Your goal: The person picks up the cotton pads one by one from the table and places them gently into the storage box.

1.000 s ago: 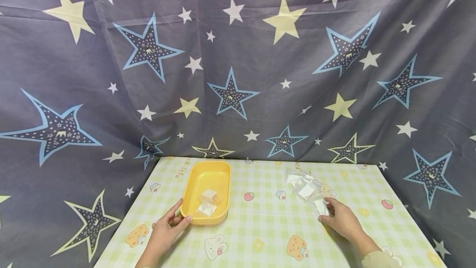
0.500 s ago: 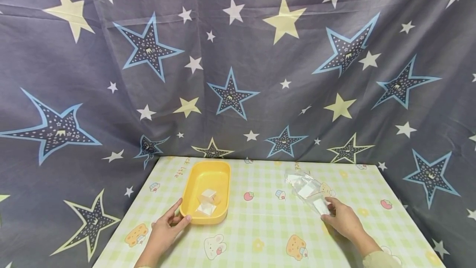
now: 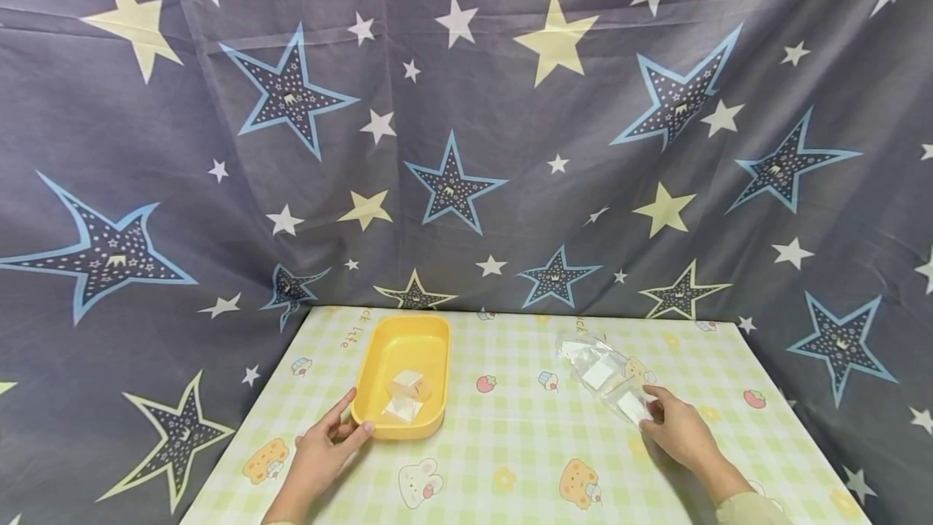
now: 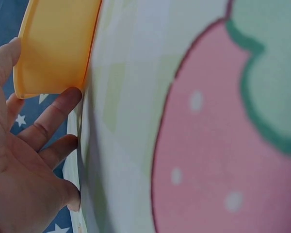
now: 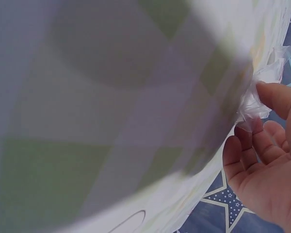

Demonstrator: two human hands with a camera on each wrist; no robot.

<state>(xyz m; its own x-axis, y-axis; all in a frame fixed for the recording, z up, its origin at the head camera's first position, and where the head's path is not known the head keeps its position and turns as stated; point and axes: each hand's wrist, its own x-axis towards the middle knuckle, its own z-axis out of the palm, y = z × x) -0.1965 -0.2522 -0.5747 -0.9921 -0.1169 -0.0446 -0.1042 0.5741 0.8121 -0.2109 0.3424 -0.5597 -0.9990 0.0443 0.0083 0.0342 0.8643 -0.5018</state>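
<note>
My left hand (image 3: pixel 321 456) holds the near left corner of a yellow tray (image 3: pixel 362 363), with the thumb on its front wall and the forefinger at its left side. Inside the tray lie clear plastic packets (image 3: pixel 403 407) with white contents. At the right, my right hand (image 3: pixel 681 432) pinches the near end of a row of overlapping clear plastic packets (image 3: pixel 599 373), each with a white piece inside. The right wrist view shows the thumb on the crinkled plastic (image 5: pixel 254 99) and fingers below it. What the white pieces are cannot be told.
A table (image 3: pixel 503 444) with a green-checked, cartoon-printed cover bears everything. A dark curtain (image 3: pixel 481 266) with stars hangs behind the table and at its sides. The tray and the row of packets stand well apart.
My right hand has shifted slightly to the right, and the nearest packet has slid a little with it. My left hand and the tray have stayed in place.
</note>
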